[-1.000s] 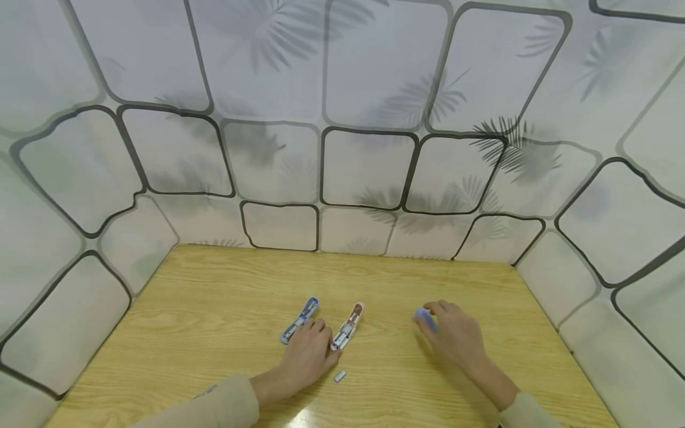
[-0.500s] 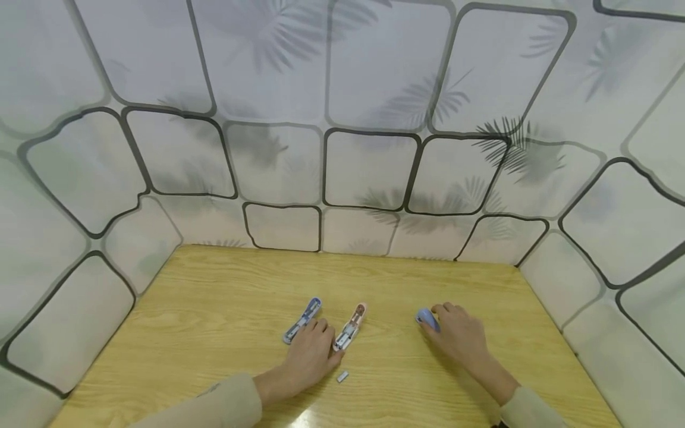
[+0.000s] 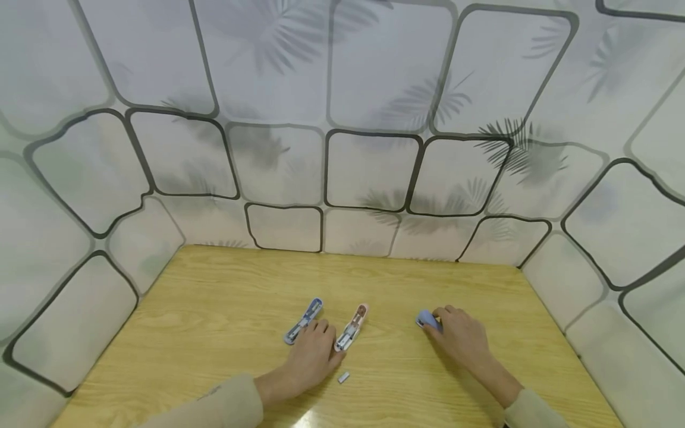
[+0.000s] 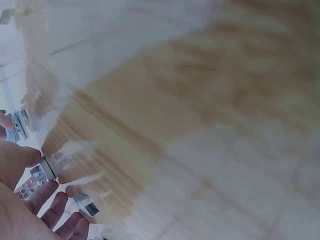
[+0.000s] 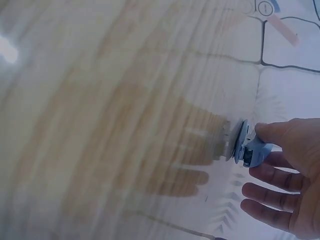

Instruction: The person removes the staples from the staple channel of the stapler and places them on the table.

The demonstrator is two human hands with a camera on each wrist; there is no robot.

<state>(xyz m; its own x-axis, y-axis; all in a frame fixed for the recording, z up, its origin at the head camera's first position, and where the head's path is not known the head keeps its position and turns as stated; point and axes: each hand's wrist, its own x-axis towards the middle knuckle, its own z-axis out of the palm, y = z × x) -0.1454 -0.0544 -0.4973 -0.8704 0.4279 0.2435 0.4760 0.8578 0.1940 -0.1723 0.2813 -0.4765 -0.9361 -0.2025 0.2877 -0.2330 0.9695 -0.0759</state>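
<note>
My left hand point(image 3: 313, 353) rests low over the table, its thumb and fingers about the near end of an opened pink and white stapler point(image 3: 353, 327). In the left wrist view, the thumb and fingers pinch that stapler's end point(image 4: 44, 170). Just beyond the fingers lies an opened blue stapler point(image 3: 304, 321), its metal channel facing up. A small strip of staples point(image 3: 343, 377) lies on the wood near the left thumb. My right hand point(image 3: 462, 336) holds a light blue stapler point(image 3: 428, 320) at the right. Its thumb and index finger grip the stapler point(image 5: 257, 150) in the right wrist view.
The wood-grain table point(image 3: 241, 279) meets a patterned cloth wall point(image 3: 283, 226) at the back. More of this cloth encloses the left and right sides. A bright glare spot point(image 3: 304, 419) shows on the table's near part.
My right hand has shifted slightly, uncovering more of the light blue stapler's top. The left hand and the two opened staplers keep their places, while the whole head view drifts a little rightward.
</note>
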